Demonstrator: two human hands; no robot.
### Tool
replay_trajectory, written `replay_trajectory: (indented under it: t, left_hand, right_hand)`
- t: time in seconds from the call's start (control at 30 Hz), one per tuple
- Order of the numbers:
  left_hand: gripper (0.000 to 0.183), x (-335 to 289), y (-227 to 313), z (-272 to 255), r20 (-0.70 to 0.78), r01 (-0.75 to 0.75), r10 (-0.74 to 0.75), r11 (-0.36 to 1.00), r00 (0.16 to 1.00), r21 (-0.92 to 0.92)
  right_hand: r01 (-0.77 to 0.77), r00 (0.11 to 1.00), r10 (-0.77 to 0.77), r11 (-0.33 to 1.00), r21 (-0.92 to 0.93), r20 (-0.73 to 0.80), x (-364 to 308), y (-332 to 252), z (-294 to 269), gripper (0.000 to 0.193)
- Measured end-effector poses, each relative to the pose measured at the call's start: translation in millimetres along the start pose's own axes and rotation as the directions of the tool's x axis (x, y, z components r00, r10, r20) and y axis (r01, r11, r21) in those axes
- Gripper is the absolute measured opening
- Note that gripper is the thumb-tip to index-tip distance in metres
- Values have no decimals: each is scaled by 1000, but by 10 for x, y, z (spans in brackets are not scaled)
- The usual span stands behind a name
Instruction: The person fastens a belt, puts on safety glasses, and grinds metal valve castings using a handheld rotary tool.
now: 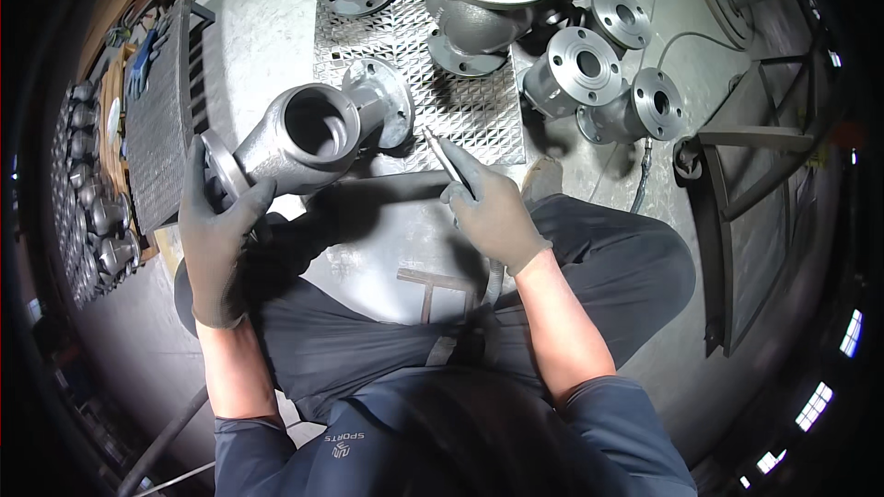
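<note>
A grey cast metal valve body (282,133) lies on its side in front of me, its round opening facing up and a flange at each end. My left hand (219,230), in a grey-brown work glove, grips the near-left flange (224,166), thumb on one side and fingers on the other. My right hand (493,212), gloved too, is closed round a slim, pencil-shaped metal tool (444,156). Its tip points up and left, a little to the right of the far flange (394,103); whether it touches anything I cannot tell.
More flanged valve bodies (479,23) stand ahead on a patterned metal plate (419,64). Several flanged castings (583,66) cluster to its right. On the left is a dark mesh-topped bench (158,129) beside rows of small castings (101,212). A metal frame (760,212) stands at right.
</note>
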State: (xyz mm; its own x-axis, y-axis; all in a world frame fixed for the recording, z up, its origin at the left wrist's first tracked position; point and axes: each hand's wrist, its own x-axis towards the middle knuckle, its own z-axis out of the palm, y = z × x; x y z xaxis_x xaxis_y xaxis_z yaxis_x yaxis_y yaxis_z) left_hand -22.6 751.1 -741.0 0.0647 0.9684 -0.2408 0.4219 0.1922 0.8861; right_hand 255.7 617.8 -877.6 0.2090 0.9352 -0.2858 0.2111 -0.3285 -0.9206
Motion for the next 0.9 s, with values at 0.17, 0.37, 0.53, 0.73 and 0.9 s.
replay_trajectory:
  t: [0.17, 0.37, 0.53, 0.73, 0.9]
  left_hand:
    - [104, 49, -10, 100, -59, -67, 63, 995, 996, -69]
    - [94, 71, 59, 123, -10, -24, 24, 999, 1000, -43]
    - [99, 58, 7, 149, -35, -63, 61, 996, 998, -56]
    - [107, 99, 13, 139, 10, -105, 106, 994, 994, -31]
    - [102, 337, -96, -39, 168, -471, 443, 775, 881, 423]
  right_hand:
    - [7, 998, -5, 999, -41, 61, 99, 168, 136, 62]
    - [-23, 998, 27, 997, -75, 56, 375, 323, 257, 61]
    - [15, 1000, -9, 980, -200, 30, 507, 80, 268, 59]
    - [-68, 993, 91, 959, -275, 70, 211, 129, 136, 60]
    - [-60, 997, 57, 996, -71, -46, -93, 91, -149, 64]
